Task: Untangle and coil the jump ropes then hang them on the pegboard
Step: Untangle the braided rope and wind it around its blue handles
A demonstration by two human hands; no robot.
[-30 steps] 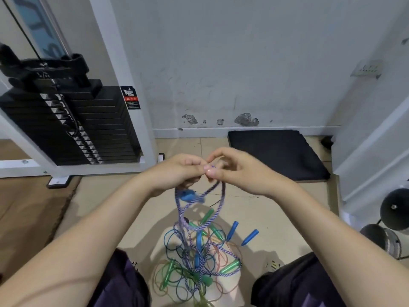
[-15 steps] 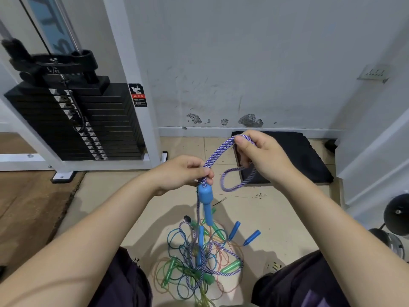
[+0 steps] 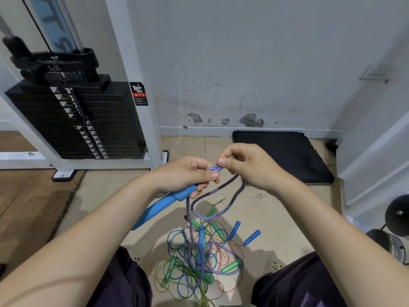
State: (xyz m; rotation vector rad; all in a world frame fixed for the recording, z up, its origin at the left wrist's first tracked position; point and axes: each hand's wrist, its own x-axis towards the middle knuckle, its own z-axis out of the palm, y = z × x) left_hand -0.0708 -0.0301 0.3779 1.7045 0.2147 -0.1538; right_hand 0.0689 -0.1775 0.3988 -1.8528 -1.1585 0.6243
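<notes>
My left hand (image 3: 188,173) grips the top of a blue jump-rope handle (image 3: 161,206) and pinches the purple-and-white braided rope (image 3: 215,168) where it leaves the handle. Close beside it, my right hand (image 3: 247,165) pinches the same rope between thumb and forefinger. Two loops of the braided rope (image 3: 230,204) hang below my hands. The rope runs down into a tangled pile of jump ropes (image 3: 199,260) on the floor between my knees, with green, blue and orange cords, several green handles and other blue handles (image 3: 252,237). No pegboard is in view.
A black weight stack (image 3: 88,120) in a white frame stands at the left. A black mat (image 3: 285,154) lies against the wall ahead. Dumbbells (image 3: 396,218) sit at the right edge. A wood floor strip lies to the left.
My right hand came down from its raised position and closed in beside the left. The blue handle, hanging upright before, now slants down to the left in my left hand.
</notes>
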